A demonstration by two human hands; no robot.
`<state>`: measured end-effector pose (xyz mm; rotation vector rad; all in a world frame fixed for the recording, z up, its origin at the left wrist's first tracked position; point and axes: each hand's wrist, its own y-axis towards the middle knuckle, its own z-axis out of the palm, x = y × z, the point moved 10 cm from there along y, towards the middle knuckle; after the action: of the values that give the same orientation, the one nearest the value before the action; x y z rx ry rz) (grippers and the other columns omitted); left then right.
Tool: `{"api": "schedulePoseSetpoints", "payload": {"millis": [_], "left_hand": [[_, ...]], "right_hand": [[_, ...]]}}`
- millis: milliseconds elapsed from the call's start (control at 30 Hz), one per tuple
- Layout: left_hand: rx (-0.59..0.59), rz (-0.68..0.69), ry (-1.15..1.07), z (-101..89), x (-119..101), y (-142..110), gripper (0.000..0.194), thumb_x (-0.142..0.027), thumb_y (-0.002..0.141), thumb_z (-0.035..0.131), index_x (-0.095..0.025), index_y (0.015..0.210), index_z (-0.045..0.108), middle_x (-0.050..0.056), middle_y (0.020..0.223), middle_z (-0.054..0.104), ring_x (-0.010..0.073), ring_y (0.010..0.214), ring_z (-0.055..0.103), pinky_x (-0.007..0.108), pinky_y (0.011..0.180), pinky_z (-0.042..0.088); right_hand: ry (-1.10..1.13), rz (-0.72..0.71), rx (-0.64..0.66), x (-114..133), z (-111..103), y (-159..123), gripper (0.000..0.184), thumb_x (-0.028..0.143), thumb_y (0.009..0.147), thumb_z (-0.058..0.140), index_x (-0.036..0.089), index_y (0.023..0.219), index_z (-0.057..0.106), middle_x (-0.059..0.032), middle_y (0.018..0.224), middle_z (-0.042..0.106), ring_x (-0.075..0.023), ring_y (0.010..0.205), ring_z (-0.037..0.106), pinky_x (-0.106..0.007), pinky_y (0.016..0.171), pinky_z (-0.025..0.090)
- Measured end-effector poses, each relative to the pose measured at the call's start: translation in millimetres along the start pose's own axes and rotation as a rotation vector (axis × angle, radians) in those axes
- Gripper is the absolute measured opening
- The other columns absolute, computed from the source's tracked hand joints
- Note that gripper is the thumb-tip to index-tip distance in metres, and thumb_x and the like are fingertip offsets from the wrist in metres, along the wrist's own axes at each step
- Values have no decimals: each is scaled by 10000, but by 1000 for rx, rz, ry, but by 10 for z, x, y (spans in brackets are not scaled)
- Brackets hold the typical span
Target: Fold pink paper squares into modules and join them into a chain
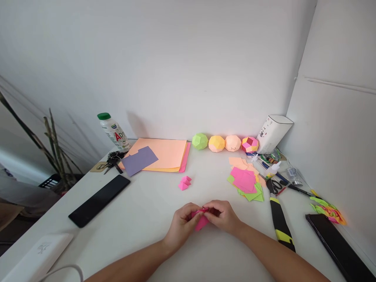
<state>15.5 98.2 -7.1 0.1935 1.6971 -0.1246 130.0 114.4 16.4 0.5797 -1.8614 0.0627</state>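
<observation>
Between both hands, low in the middle of the head view, is a piece of pink paper (202, 223). My left hand (183, 223) pinches its left side with thumb and fingers. On the right side, my right hand (221, 215) grips its upper edge, fingertips close to those of the left. Part of the paper is hidden behind the fingers. Just beyond the hands, a small folded pink paper piece (185, 183) lies on the white table (158, 211). Pink paper squares (243, 180) lie to the right over green and peach ones.
Paper balls (216, 143) stand in a row by the wall. Coloured sheets (161, 152), a purple card (139, 160), keys (114, 158), a bottle (114, 131) and a black phone (100, 200) are left. A utility knife (280, 221), glue bottle (273, 170) and black case (340, 246) lie right.
</observation>
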Motion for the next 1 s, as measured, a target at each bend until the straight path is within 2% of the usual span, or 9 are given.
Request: {"api": "schedulePoseSetpoints", "payload": {"millis": [400,667,1000], "left_hand": [[-55,57,113,-41,-94,-27,224,-337,840,543,-175,770,682,30,692,589,135,601,522,248,556,451],[-70,44,143,-65,-114,-30,223,-331,830,552,-168,721,659,14,652,563,126,579,495,236,539,425],[-41,44,87,-49,-128,-16,247,-367,826,566,-169,750,691,40,679,621,159,644,574,271,602,487]], "right_hand": [[-22,-30,55,18,51,0,166,249,821,560,166,847,701,-52,721,685,-141,600,587,-249,547,483],[-14,-10,76,59,57,20,178,264,815,550,156,770,684,-25,619,622,-117,529,522,-226,489,433],[-4,5,86,38,64,20,183,262,817,541,153,785,685,-28,635,626,-114,538,516,-224,498,427]]}}
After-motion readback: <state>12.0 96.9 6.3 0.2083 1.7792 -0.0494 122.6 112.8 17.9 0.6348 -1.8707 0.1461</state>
